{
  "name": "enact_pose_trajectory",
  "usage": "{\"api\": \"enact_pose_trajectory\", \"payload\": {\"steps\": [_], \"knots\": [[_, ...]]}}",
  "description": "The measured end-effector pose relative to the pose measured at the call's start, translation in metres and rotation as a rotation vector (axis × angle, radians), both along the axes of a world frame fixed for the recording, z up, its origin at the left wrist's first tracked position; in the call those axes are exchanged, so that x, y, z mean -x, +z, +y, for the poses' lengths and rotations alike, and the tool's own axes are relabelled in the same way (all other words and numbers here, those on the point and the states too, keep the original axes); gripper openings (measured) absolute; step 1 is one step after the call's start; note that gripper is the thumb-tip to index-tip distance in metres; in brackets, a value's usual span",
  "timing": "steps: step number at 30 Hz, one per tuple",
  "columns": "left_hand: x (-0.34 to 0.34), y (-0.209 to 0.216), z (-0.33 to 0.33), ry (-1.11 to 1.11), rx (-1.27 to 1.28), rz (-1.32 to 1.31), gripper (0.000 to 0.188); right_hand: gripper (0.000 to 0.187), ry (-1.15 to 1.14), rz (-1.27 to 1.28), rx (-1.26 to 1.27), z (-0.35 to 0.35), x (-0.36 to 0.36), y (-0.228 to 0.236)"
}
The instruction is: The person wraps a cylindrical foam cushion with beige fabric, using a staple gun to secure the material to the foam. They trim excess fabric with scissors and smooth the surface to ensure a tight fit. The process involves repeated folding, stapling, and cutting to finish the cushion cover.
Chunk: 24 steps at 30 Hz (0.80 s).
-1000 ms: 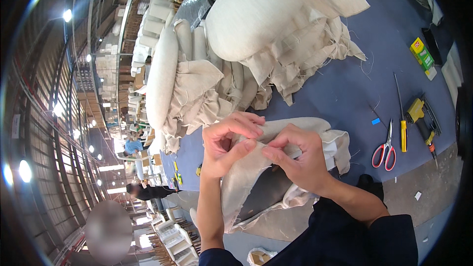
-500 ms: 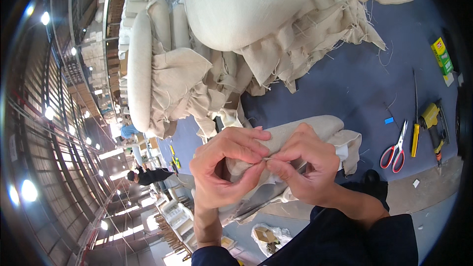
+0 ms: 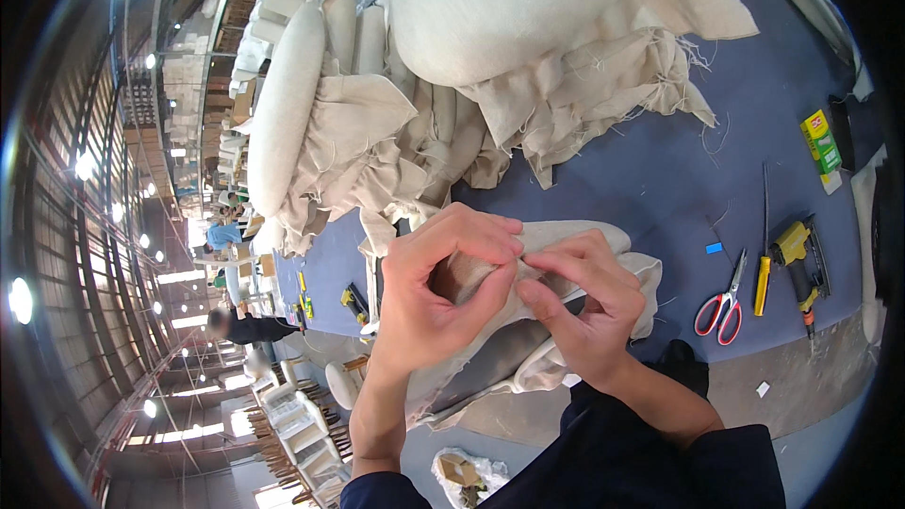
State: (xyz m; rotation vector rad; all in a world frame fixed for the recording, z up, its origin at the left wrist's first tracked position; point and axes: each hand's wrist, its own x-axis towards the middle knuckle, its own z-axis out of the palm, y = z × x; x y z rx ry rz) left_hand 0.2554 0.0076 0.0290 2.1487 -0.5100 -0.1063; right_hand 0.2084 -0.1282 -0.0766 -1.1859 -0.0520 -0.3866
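Observation:
A beige fabric-covered padded piece [image 3: 580,230] lies under my hands at the table's near edge, with loose cloth hanging from its right end. My left hand [image 3: 438,292] is curled above it, thumb and fingertips pinched together. Close against that pinch is my right hand [image 3: 594,297], its fingers bent and its thumb near the forefinger. Whatever sits between the fingertips is too small to make out. My hands cover part of the padded piece.
Beige padded pieces [image 3: 509,14] with frayed cloth fill the far side of the blue-grey table [image 3: 650,170]. At right lie red-handled scissors [image 3: 721,306], a yellow-handled screwdriver [image 3: 762,283], a yellow-black staple gun [image 3: 801,259] and a green-yellow box [image 3: 822,146]. A person [image 3: 250,327] stands at left.
My fingertips have risen off the padded piece, and the right thumb has drawn a little away from the left fingers. The whole view has shifted and tilted slightly.

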Motion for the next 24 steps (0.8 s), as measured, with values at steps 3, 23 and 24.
{"api": "enact_pose_trajectory", "payload": {"steps": [3, 23, 24], "knots": [[0.01, 0.004, -0.001, -0.045, -0.003, 0.003, 0.018, 0.023, 0.011, 0.0, -0.034, 0.0, 0.014, 0.002], [0.005, 0.009, -0.013, 0.035, -0.209, 0.201, 0.041, 0.012, 0.075, 0.072, -0.094, -0.008, 0.002, -0.014], [0.002, 0.008, -0.015, 0.039, -0.22, 0.203, 0.04, 0.012, 0.074, 0.079, -0.102, -0.008, -0.001, -0.016]]}}
